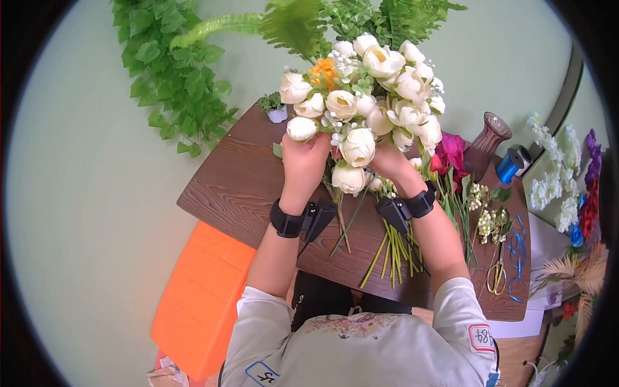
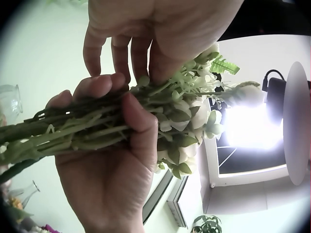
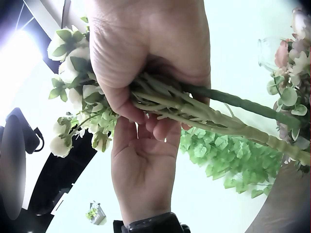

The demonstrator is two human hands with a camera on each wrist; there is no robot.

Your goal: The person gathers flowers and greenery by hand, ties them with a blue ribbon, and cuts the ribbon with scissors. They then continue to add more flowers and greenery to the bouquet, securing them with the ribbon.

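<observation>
A bouquet of cream artificial flowers [image 1: 383, 119], with one orange bloom [image 1: 324, 73] among them, is held up over the table. My right hand [image 2: 109, 170] grips its bundled green stems [image 2: 73, 131], thumb across them just below the blossoms. In the head view the blossoms partly cover this hand. My left hand [image 1: 306, 161] is at the bouquet's left side. Its long fingers [image 2: 120, 53] reach down at the stems and small leaves beside the right fingertips in the left wrist view, loosely bent. The left palm shows below the right hand [image 3: 150, 53] in the right wrist view.
Cut green stems [image 1: 393, 255] lie at the front of the brown table [image 1: 225, 174]. To the right are magenta flowers [image 1: 451, 151], a pinkish glass vase [image 1: 490, 138], blue ribbon spool [image 1: 509, 166] and scissors [image 1: 496, 277]. A small potted plant [image 1: 274, 109] stands at the back left.
</observation>
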